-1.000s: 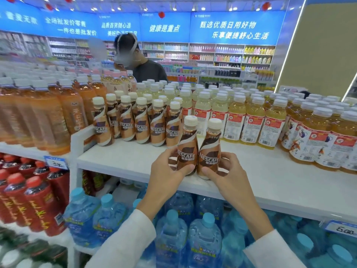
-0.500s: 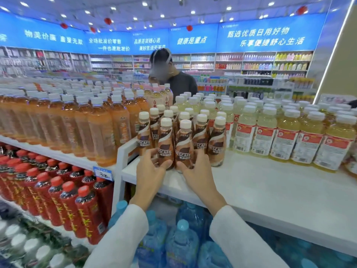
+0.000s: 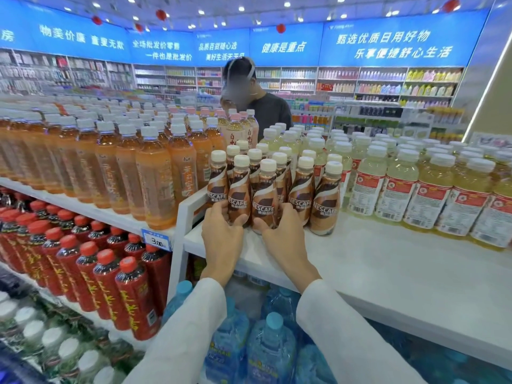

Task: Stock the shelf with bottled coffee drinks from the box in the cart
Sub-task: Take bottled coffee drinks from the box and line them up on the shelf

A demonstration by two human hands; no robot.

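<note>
Several brown Nescafe coffee bottles [image 3: 300,189] with cream caps stand grouped at the left end of the white shelf [image 3: 388,261]. My left hand [image 3: 221,231] is wrapped around the base of one front coffee bottle [image 3: 239,189]. My right hand [image 3: 282,231] grips the base of the coffee bottle beside it [image 3: 264,192]. Both bottles stand upright on the shelf, touching the rest of the group. The box and the cart are out of view.
Orange tea bottles [image 3: 155,173] fill the shelf to the left, yellow drink bottles [image 3: 432,187] stand to the right. Red-capped bottles [image 3: 110,273] and blue water jugs [image 3: 271,347] sit below. A person in a dark shirt [image 3: 266,106] stands behind the shelf.
My hands carried the two coffee bottles from the shelf's front edge back and left into the group. The view shifted left and upward.
</note>
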